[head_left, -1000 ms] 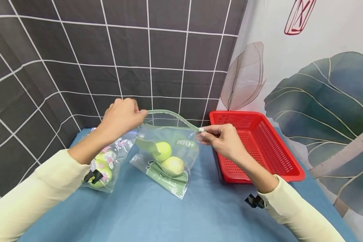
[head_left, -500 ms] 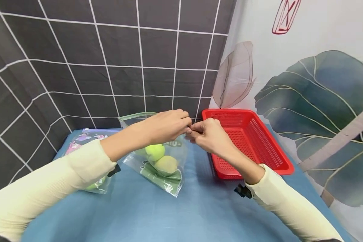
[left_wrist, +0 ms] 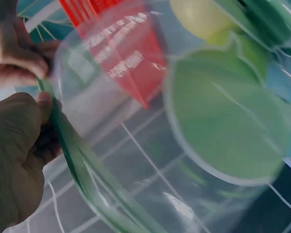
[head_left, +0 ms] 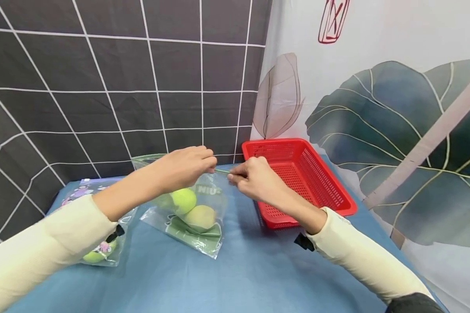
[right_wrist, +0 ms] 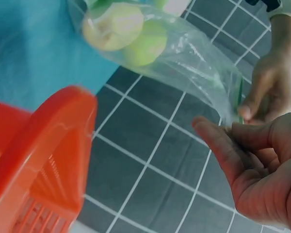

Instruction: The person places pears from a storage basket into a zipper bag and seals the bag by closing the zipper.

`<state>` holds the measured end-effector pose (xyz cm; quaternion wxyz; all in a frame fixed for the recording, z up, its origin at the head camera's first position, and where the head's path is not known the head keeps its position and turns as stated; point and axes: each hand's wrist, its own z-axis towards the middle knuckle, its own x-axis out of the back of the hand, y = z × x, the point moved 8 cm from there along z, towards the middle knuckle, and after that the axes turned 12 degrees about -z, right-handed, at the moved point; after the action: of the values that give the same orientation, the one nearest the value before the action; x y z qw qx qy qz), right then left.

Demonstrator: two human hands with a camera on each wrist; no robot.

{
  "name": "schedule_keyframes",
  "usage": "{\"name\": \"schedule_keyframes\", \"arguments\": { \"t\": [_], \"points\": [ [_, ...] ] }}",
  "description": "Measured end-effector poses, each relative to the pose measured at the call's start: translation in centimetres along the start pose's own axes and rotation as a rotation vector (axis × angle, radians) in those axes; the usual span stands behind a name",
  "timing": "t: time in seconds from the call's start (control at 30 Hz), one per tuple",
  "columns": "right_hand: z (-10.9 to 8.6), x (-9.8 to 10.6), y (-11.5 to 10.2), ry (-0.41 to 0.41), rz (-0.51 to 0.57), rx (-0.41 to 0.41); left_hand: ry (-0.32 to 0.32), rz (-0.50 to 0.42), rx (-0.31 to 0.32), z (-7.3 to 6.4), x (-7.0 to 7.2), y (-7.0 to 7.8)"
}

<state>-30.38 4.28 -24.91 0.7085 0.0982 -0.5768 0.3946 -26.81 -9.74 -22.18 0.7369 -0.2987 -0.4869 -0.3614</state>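
Note:
A clear zip bag [head_left: 215, 200] with a green zip edge [left_wrist: 63, 133] stands on the blue cloth, lettering on its side. Inside lie a bright yellow-green round fruit [head_left: 184, 200] and a paler yellow one [head_left: 201, 216]; their exact kind is unclear. My left hand [head_left: 186, 167] pinches the zip edge between thumb and fingers. Just to its right, my right hand [head_left: 256, 179] pinches the bag's right corner. A short stretch of green zip shows between both hands. Towards the left the bag's mouth gapes, partly hidden behind my left forearm.
At the left, mostly under my left sleeve, lies another printed clear bag [head_left: 87, 189] with green round items in it. A red perforated basket [head_left: 338, 204] stands right of my right hand. Behind the blue cloth [head_left: 172, 287] rises a dark gridded backdrop [head_left: 117, 65].
From the bag's left end, my left hand crossed to the right corner beside my right hand, then drew slightly back left along the zip. The head view has turned right.

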Motion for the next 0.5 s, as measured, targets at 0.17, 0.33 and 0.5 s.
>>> {"name": "schedule_keyframes", "arguments": {
  "t": [0.17,0.33,0.5],
  "points": [
    [-1.0,0.2,2.0,-0.023,0.067,-0.091,0.024,-0.054,0.084,-2.7,1.2,-2.3],
    [-1.2,0.2,4.2,-0.007,0.153,-0.162,0.048,-0.105,0.204,-6.0,2.5,-5.4],
    [-1.1,0.0,5.2,0.003,0.209,-0.206,0.063,-0.210,0.368,-9.8,3.4,-7.6]
  ]
}}
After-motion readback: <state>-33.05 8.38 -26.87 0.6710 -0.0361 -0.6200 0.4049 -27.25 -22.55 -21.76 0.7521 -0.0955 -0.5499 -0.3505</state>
